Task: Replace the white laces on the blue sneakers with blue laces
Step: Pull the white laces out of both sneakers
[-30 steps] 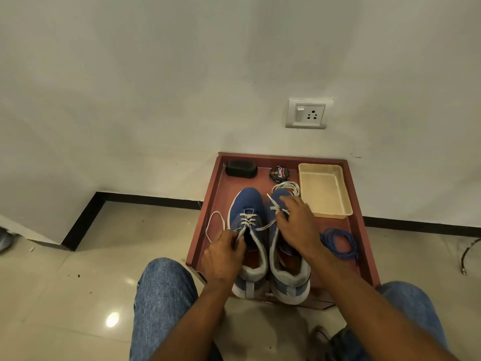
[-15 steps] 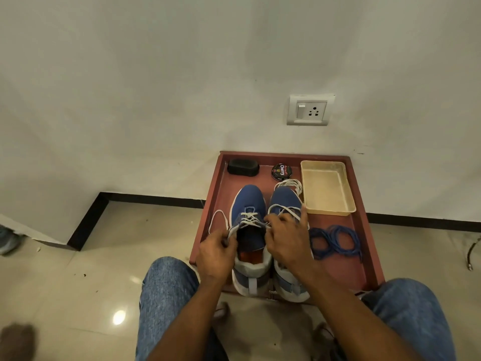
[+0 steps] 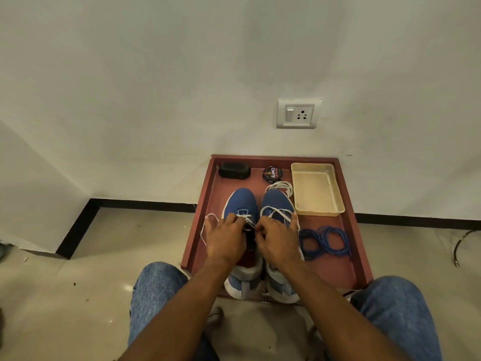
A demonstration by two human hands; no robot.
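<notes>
Two blue sneakers stand side by side in a red-brown tray [image 3: 348,201], toes to the wall. My left hand [image 3: 226,238] lies over the throat of the left sneaker [image 3: 242,203], fingers on its white lace [image 3: 247,219]. My right hand [image 3: 278,241] pinches that same lace from the right, its edge resting on the right sneaker [image 3: 276,201], whose white lace [image 3: 279,213] hangs loose across it. A loose white lace end [image 3: 208,225] loops out to the left. Blue laces [image 3: 324,242] lie coiled to the right of the shoes.
At the tray's back sit a black brush [image 3: 234,170], a round polish tin [image 3: 272,174], a coil of white lace [image 3: 281,186] and a cream plastic tray [image 3: 316,188]. A wall socket [image 3: 298,114] is above. My denim knees [image 3: 156,287] flank the tray on the tiled floor.
Both hands moved onto the laced part of the left sneaker. The right hand left the right shoe's lace and came across to the left shoe. The camera shifted slightly.
</notes>
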